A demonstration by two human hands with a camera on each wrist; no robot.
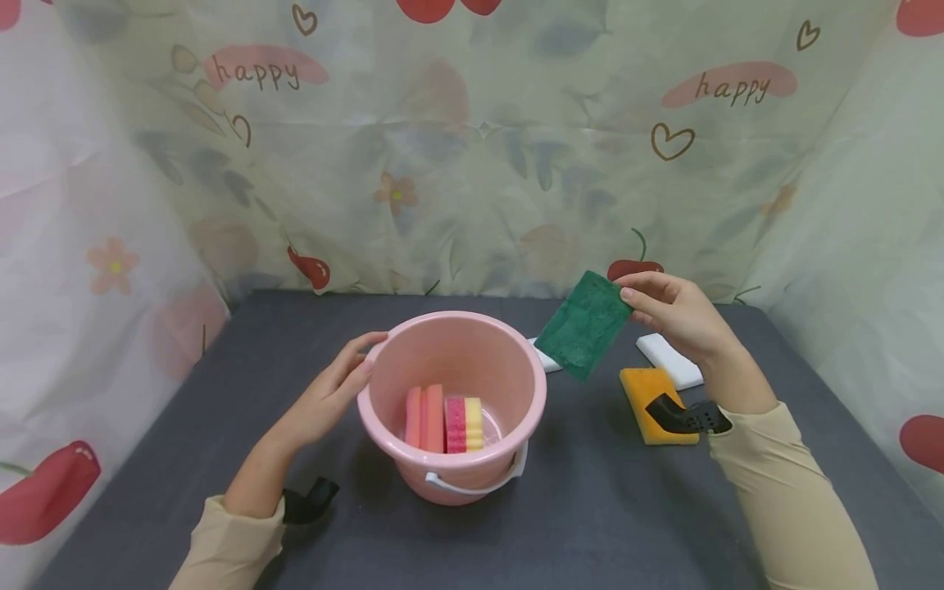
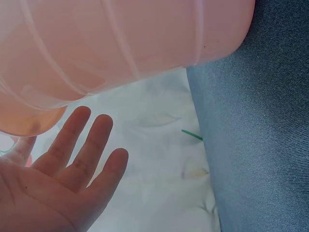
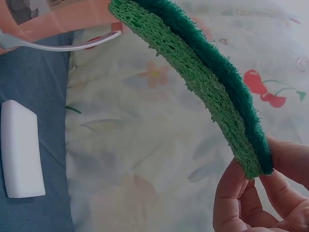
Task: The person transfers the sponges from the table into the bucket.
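A green scouring sponge (image 1: pixel 586 324) hangs in the air right of the bucket, its top corner pinched between thumb and fingers of my right hand (image 1: pixel 674 315). The right wrist view shows the sponge (image 3: pixel 212 87) edge-on, slightly bowed, with a light green layer and a darker scrubbing layer. My left hand (image 1: pixel 332 397) rests against the left rim of the pink bucket (image 1: pixel 457 324), fingers mostly extended. In the left wrist view that hand (image 2: pixel 63 179) is spread beside the bucket wall (image 2: pixel 120 43). Inside the bucket stand orange-pink sponges (image 1: pixel 424 418) and a pink-and-yellow sponge (image 1: pixel 464 424).
An orange-yellow sponge (image 1: pixel 649 401) lies on the dark table (image 1: pixel 575 516) beneath my right wrist. Beside it is a white sponge block (image 1: pixel 669 360). Another white block (image 1: pixel 547 360) is partly hidden behind the bucket. The bucket's white handle (image 1: pixel 479 490) hangs down in front. Patterned cloth surrounds the table.
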